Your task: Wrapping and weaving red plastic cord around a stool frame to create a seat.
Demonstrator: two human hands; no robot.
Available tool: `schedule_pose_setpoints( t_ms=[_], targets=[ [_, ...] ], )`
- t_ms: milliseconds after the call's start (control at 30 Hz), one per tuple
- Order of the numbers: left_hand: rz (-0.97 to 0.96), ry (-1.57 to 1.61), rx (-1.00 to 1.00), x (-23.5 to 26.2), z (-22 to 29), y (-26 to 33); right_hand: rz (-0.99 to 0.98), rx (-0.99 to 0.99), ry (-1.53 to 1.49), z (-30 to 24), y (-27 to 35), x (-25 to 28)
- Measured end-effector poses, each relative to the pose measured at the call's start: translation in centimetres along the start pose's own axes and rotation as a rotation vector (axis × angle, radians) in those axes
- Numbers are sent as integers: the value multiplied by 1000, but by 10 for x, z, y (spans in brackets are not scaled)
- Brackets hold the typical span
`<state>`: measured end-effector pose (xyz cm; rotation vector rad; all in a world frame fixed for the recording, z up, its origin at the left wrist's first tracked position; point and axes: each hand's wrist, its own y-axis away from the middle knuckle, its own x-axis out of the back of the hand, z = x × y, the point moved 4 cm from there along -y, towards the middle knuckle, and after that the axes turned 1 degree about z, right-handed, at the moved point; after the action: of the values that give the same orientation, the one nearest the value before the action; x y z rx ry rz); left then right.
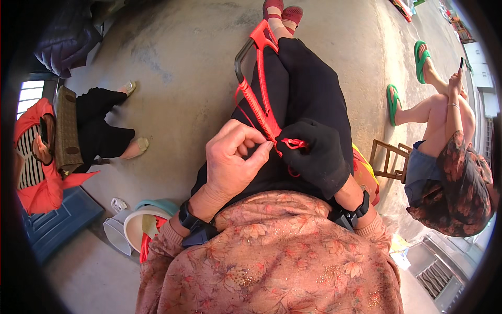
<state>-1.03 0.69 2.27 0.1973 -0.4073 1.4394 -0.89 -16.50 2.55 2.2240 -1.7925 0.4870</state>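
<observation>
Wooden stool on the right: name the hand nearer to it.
Right. The black-gloved right hand is to the left of the wooden stool; the bare left hand is farther left, its fingertips by the red cord-wrapped frame.

Left of the left grip [235, 157], past the black-trousered thighs [319, 86], bare floor [178, 104] gives a wide way through, narrowed nearer the body by a white bucket [130, 226]. Ahead of and between the grips, the red frame [257, 107] stands in the way, and red cord [295, 142] crosses the small gap. The thighs close the room beneath. Right of the right grip [320, 157], a red-and-yellow bag [367, 180] and, farther out, a wooden stool [403, 150] obstruct.
</observation>
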Motion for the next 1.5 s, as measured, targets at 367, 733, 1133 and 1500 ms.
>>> schedule_pose_setpoints(
  t_ms=[367,733,1133,1500],
  targets=[
    [-80,170,108,0,-9,1,-38,-33,-1,0,-2,-8],
    [-104,178,99,-3,-7,4,-51,62,125,4,-2,-11],
    [-80,295,211,0,-15,7,-26,106,77,1,-3,-13],
    [-66,208,161,8,-7,4,-101,-22,-171,-1,-7,-18]
  ],
)
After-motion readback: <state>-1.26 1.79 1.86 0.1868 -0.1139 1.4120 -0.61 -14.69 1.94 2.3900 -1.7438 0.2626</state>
